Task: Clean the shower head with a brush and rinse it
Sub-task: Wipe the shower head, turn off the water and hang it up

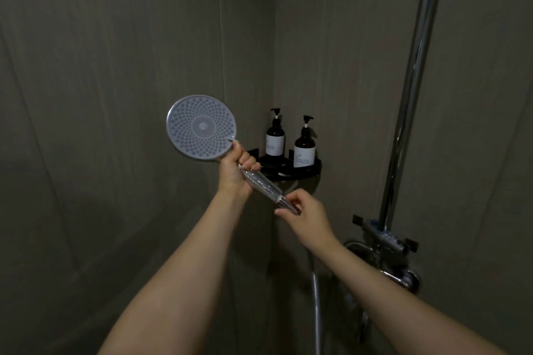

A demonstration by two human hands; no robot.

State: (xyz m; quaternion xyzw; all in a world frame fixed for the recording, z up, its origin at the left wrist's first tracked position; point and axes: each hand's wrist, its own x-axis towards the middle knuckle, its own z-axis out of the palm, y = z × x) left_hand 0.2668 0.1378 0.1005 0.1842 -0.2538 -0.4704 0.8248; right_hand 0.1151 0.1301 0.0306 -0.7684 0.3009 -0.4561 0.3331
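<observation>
The shower head (201,126) is a round grey disc with many small nozzles, facing me, on a clear handle filled with small beads. My left hand (235,171) is wrapped around the top of the handle just below the disc. My right hand (304,210) pinches the handle's lower end where the metal hose (316,294) joins. The hose hangs down from there. No brush is in view.
A black corner shelf (300,172) holds two dark pump bottles (275,135) behind the handle. A chrome riser pipe (415,72) runs up on the right, with the mixer tap (389,253) at its base. Grey tiled walls meet in the corner.
</observation>
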